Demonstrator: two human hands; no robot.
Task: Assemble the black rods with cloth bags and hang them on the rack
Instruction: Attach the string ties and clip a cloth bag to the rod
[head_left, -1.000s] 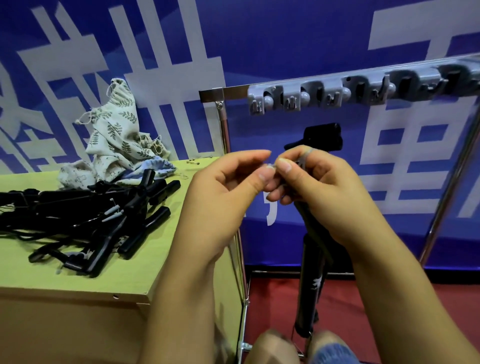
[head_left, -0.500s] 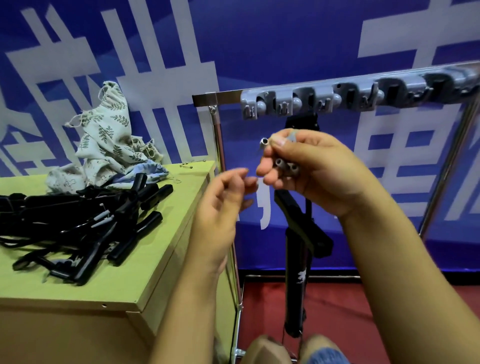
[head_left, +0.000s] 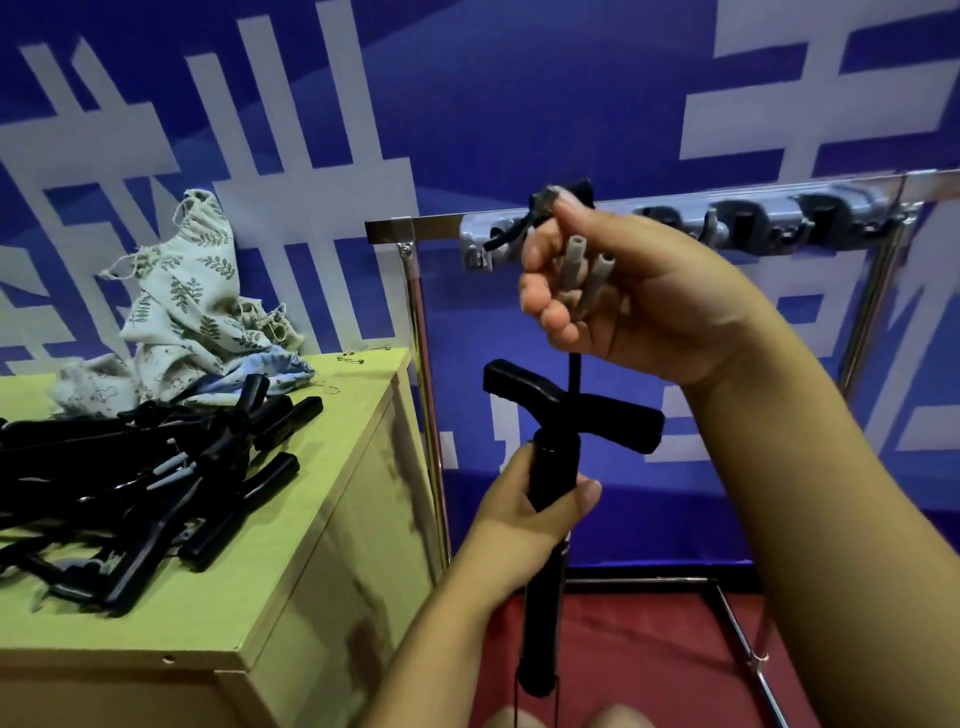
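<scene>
A black rod with a T-shaped handle (head_left: 571, 410) stands upright in front of me. My left hand (head_left: 535, 504) grips its shaft just below the handle. My right hand (head_left: 613, 291) is raised above it, curled round two small grey tubes (head_left: 584, 270) and pinching a black cord (head_left: 530, 215) near the rack's grey clip strip (head_left: 769, 218). A thin black line runs from this hand down to the handle. More black rods (head_left: 145, 478) lie piled on the wooden table (head_left: 249, 597), with leaf-print cloth bags (head_left: 192, 306) heaped behind them.
The rack's chrome upright (head_left: 423, 395) stands close beside the table's right edge, and its base bars (head_left: 737, 623) cross the red floor. A blue and white banner covers the wall behind. Small metal pins (head_left: 353, 357) lie at the table's far corner.
My left hand dropped from the small parts and took hold of the rod's shaft. My right hand rose toward the clip strip, holding the grey tubes.
</scene>
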